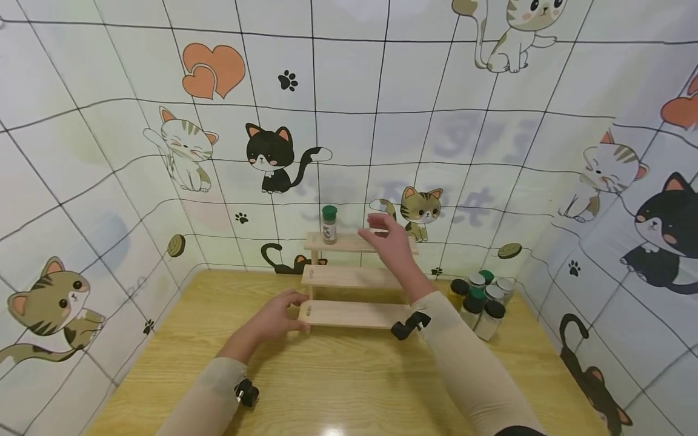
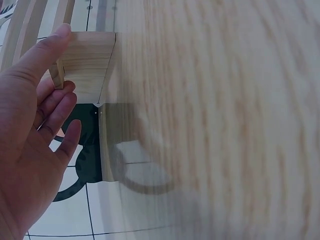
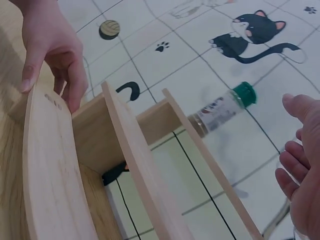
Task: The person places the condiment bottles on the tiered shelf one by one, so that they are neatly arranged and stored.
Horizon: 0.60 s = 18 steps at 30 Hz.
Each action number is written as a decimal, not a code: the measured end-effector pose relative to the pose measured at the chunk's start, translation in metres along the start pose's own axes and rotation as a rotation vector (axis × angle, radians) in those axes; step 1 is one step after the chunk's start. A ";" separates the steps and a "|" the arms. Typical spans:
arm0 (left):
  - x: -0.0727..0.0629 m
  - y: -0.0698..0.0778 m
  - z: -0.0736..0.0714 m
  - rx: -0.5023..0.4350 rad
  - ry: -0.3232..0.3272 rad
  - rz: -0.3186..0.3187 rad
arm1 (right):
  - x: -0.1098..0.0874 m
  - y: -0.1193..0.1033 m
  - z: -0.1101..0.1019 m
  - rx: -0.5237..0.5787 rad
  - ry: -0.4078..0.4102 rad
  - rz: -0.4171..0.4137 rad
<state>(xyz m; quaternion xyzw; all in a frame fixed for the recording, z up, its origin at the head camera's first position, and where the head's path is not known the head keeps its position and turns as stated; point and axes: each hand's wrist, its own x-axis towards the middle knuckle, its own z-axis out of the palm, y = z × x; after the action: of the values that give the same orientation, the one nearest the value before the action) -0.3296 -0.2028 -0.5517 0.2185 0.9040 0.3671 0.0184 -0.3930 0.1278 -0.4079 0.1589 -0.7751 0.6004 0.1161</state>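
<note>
A three-tier wooden rack stands on the table against the wall. My left hand grips the left end of its lowest board, thumb on one side and fingers on the other, as the left wrist view shows with the hand at the board's corner. On the left part of the top tier a spice jar with a green cap stands upright. My right hand is raised by the right part of the top tier. Its fingers are loosely bent with nothing between them, and in the right wrist view the jar is apart from it.
Several more spice jars with black, green and pale caps are grouped on the wooden table to the right of the rack. A wall covering printed with cats and grid lines encloses the back and sides.
</note>
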 end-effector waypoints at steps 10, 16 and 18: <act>-0.003 0.001 -0.003 0.004 -0.001 -0.016 | -0.056 0.014 -0.049 -0.119 0.061 -0.025; -0.004 0.004 -0.004 -0.001 -0.007 -0.009 | -0.081 0.018 -0.073 -0.212 0.100 -0.053; -0.003 0.003 -0.004 -0.002 -0.009 -0.003 | -0.088 0.022 -0.081 -0.254 0.107 -0.055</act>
<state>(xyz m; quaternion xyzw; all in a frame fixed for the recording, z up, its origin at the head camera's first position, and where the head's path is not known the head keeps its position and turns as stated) -0.3261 -0.2045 -0.5470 0.2187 0.9039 0.3670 0.0234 -0.3215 0.2206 -0.4398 0.1319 -0.8329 0.5016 0.1929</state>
